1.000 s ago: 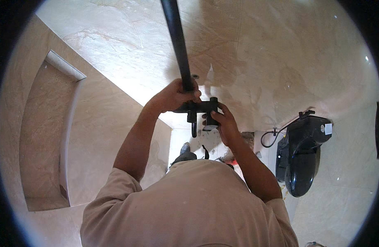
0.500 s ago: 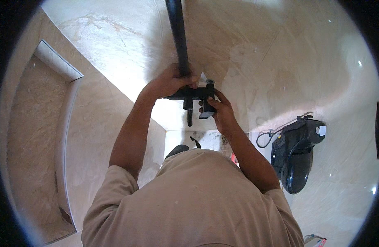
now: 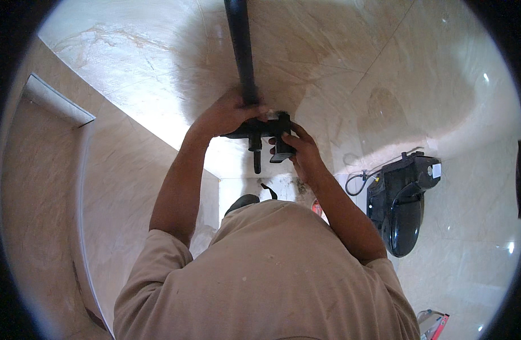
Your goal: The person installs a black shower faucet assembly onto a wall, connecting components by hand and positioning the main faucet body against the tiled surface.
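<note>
A black shower mixer (image 3: 267,130) lies crosswise against the beige marbled wall in front of me. From it a long black riser pipe (image 3: 240,51) runs upward, and a short spout (image 3: 257,162) points down. My left hand (image 3: 223,118) is wrapped round the mixer where the pipe meets it, the thumb lying across the front. My right hand (image 3: 307,156) grips the black block-shaped right end (image 3: 282,148) of the mixer, its fingers behind. The wall joint behind the mixer is mostly hidden.
A black toilet (image 3: 405,209) with a thin hose (image 3: 351,186) is mounted to the right. A recessed niche (image 3: 42,198) opens in the left wall. Below are a dark shoe (image 3: 241,203) and a small red object (image 3: 317,208). A red-edged tool (image 3: 440,327) lies lower right.
The view has shifted slightly. The right end of the mixer now covers more of the pale round fitting on the wall behind it. Both hands keep their hold.
</note>
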`<state>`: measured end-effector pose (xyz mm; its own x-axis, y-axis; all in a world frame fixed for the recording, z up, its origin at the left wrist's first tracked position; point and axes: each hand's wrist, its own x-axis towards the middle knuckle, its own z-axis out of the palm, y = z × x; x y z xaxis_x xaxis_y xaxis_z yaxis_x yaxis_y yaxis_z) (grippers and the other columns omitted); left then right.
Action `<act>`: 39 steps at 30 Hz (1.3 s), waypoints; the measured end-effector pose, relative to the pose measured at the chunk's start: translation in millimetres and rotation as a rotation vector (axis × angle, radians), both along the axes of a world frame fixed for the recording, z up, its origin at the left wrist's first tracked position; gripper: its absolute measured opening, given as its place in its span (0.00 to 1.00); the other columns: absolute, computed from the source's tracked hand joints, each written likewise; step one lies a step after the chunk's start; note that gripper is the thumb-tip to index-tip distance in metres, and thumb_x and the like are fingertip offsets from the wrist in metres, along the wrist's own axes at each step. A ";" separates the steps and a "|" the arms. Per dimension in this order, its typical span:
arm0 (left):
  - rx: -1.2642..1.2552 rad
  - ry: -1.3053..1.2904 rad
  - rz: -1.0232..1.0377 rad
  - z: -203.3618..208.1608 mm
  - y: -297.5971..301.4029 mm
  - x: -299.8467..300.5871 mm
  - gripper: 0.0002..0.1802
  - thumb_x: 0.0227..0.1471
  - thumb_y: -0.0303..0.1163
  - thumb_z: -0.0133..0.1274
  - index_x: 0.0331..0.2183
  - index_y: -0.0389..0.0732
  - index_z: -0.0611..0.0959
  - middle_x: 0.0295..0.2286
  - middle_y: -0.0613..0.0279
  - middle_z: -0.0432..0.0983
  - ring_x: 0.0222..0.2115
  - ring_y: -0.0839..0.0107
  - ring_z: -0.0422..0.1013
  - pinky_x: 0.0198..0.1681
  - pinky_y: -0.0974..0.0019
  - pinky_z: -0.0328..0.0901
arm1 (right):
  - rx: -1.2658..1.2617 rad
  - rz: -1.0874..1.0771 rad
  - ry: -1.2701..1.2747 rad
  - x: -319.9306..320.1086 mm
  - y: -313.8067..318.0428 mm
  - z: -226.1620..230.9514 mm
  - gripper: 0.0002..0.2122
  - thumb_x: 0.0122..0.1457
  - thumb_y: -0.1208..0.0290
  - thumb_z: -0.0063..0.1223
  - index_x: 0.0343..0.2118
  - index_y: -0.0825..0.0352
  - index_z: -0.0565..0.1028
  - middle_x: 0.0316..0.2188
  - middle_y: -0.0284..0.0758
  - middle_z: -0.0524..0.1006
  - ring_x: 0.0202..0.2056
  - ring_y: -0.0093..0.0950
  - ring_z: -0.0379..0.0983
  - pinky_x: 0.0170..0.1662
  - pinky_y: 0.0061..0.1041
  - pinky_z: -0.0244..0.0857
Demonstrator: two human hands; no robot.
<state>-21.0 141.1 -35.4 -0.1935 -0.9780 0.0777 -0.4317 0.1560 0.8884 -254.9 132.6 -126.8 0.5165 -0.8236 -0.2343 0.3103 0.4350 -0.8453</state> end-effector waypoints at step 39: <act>-0.023 -0.014 0.145 -21.5 9.8 -4.9 0.16 0.61 0.39 0.56 0.38 0.34 0.81 0.30 0.57 0.81 0.36 0.66 0.75 0.47 0.59 0.68 | 0.101 -0.058 -0.043 9.6 -1.5 -11.5 0.24 0.64 0.75 0.52 0.62 0.72 0.64 0.40 0.43 0.80 0.38 0.36 0.80 0.44 0.39 0.73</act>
